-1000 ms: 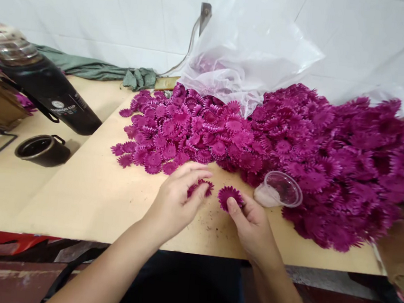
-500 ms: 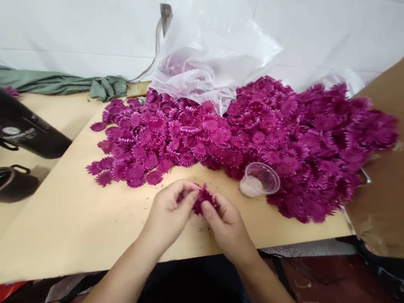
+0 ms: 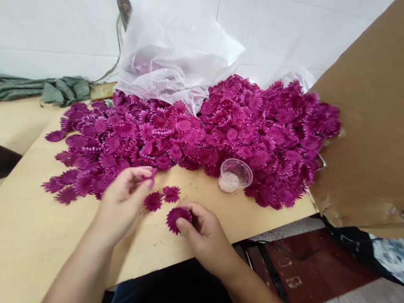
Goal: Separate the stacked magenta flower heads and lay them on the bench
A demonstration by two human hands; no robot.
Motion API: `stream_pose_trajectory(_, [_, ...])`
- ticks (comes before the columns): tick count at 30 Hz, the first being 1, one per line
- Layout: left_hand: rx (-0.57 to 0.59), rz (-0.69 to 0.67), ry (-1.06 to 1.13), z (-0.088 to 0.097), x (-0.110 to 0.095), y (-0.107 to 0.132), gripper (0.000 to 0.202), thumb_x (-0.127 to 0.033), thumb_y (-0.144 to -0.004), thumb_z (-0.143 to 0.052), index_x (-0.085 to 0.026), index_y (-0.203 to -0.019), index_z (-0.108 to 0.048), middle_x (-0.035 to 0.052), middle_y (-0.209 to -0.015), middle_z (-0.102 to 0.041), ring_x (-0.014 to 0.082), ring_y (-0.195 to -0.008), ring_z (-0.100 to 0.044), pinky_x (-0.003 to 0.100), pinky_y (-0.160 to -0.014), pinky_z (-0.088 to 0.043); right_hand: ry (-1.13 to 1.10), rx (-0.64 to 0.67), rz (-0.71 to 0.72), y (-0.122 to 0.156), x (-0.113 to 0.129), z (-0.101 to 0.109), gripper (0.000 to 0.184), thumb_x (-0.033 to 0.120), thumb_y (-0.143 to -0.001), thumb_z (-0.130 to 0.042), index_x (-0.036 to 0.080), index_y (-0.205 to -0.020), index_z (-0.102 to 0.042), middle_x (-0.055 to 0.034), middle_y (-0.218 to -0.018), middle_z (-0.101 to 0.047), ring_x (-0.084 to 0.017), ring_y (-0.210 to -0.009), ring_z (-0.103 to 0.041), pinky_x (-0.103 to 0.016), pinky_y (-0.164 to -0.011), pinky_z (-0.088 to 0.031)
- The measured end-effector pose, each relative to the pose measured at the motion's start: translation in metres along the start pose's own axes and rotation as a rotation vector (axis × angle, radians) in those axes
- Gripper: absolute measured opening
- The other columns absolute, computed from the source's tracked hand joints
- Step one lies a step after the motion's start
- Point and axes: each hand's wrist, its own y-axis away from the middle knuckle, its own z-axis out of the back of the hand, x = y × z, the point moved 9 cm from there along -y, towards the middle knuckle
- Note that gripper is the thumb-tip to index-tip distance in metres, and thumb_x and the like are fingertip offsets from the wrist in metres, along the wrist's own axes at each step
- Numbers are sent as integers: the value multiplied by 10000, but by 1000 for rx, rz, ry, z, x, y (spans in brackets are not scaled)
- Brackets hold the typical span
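Observation:
My right hand holds a single magenta fabric flower against the tan tabletop, thumb on its middle. My left hand is curled beside it, fingertips pinched on a small magenta flower piece. Two loose flowers lie between my hands. A big heap of the same magenta flowers spreads across the back of the table, with the nearest ones touching my left fingers.
A small clear plastic cup with pale residue stands at the heap's front edge. A crumpled clear plastic bag lies behind the flowers. A brown cardboard sheet rises at the right. Green cloth lies at the back left.
My hands were together on one flower; now they are apart, the right holding a flower on the table, the left pinching a piece. The view swung right, so the black flask and cup left it.

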Motion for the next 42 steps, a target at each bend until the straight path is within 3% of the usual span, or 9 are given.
stream_pose_trajectory(3, [8,-162,-304,-10,-5,10,220,-294,-751,-570,-201,-949,-600,97,-1133,-577,261,-1114,-540,459,-980,-436,-36,6,11,-4,1,4,152,333,-816,-541,186,-788,-564,2,-704,-557,-135,-670,-517,-254,-642,-434])
stream_pose_trajectory(7, [-29,-276,-323,-12,-26,24,163,-257,-834,-504,-205,-952,-605,69,-1029,-601,213,-1039,-574,387,-949,-464,24,-39,-4,-6,-4,11,266,410,-833,-538,182,-697,-525,16,-625,-509,-121,-602,-476,-240,-563,-403])
stream_pose_trajectory(11, [180,-316,-234,-32,-45,39,139,-236,-838,-561,-206,-948,-640,49,-956,-650,174,-939,-614,303,-854,-500,1,-89,0,-9,-8,16,353,485,-839,-529,183,-657,-519,20,-586,-496,-112,-564,-469,-233,-530,-395])
stream_pose_trajectory(15, [333,-282,-241,-53,-41,51,135,-240,-799,-630,-207,-924,-667,36,-872,-675,169,-840,-636,296,-767,-519,-59,-101,-23,-12,-13,17,387,517,-839,-531,176,-659,-540,22,-583,-511,-103,-551,-473,-223,-521,-394])
stream_pose_trajectory(18, [286,-292,-234,-54,-39,52,134,-179,-832,-553,-202,-887,-673,38,-836,-683,162,-797,-644,299,-740,-525,-86,-120,12,-10,-10,16,356,493,-847,-541,177,-682,-548,27,-605,-511,-102,-574,-475,-221,-543,-402])
stream_pose_trajectory(23, [212,-362,-274,-47,-44,52,158,-135,-841,-522,-193,-868,-666,45,-848,-678,165,-817,-637,310,-756,-521,-186,-11,30,-7,-4,2,259,434,-807,-621,184,-872,-598,-2,-762,-601,-140,-748,-559,-266,-719,-460])
stream_pose_trajectory(30, [197,-499,-269,-46,-53,63,239,-155,-813,-598,-192,-1045,-641,92,-1090,-598,181,-1022,-588,316,-880,-497,-181,-59,-11,-10,-13,11,333,509,-812,-586,183,-747,-577,8,-683,-553,-124,-638,-500,-251,-612,-424])
stream_pose_trajectory(36, [208,-352,-142,-49,-43,55,85,-139,-800,-571,-183,-810,-642,32,-854,-650,141,-819,-620,259,-759,-505,-123,-65,6,-7,-11,11,349,512,-843,-535,178,-746,-564,15,-644,-513,-123,-609,-480,-248,-574,-403])
stream_pose_trajectory(42, [-2,115,261,-32,-9,43,70,-204,-704,-646,-164,-709,-588,-38,-610,-570,77,-533,-525,174,-515,-446,68,10,92,-3,12,0,230,353,-893,-477,188,-733,-483,18,-689,-453,-122,-658,-439,-248,-621,-387])
